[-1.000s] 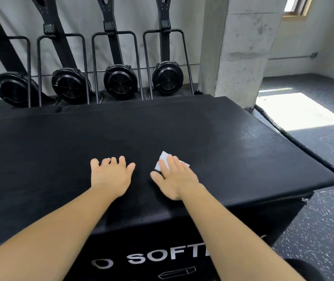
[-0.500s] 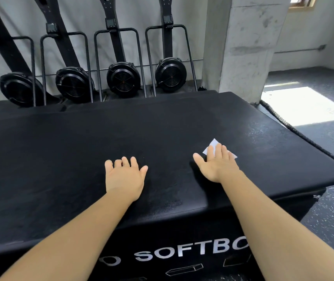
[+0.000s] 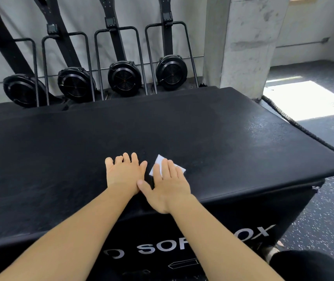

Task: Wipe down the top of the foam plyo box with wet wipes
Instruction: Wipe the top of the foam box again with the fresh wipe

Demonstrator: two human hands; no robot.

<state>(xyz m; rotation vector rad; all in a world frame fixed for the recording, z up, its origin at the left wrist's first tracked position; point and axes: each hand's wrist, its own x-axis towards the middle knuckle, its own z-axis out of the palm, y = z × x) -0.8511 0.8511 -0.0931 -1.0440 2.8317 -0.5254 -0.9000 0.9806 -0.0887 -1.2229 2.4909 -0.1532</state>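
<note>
Mid-wipe near the front edge of the foam plyo box (image 3: 223, 142): right hand (image 3: 166, 185) presses a wet wipe (image 3: 158, 161) flat, left hand (image 3: 124, 175) spread beside it (next, probably a sweep across the rest of the top).

Black foam plyo box top (image 3: 223, 134), white wet wipe (image 3: 158, 161) flat under the right grip (image 3: 168, 187), left grip (image 3: 122, 175) beside

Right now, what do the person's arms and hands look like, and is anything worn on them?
The left hand and right hand are bare: no gloves, rings, watch or bracelets show. The left forearm and right forearm are bare too; no sleeve comes into view.
</note>
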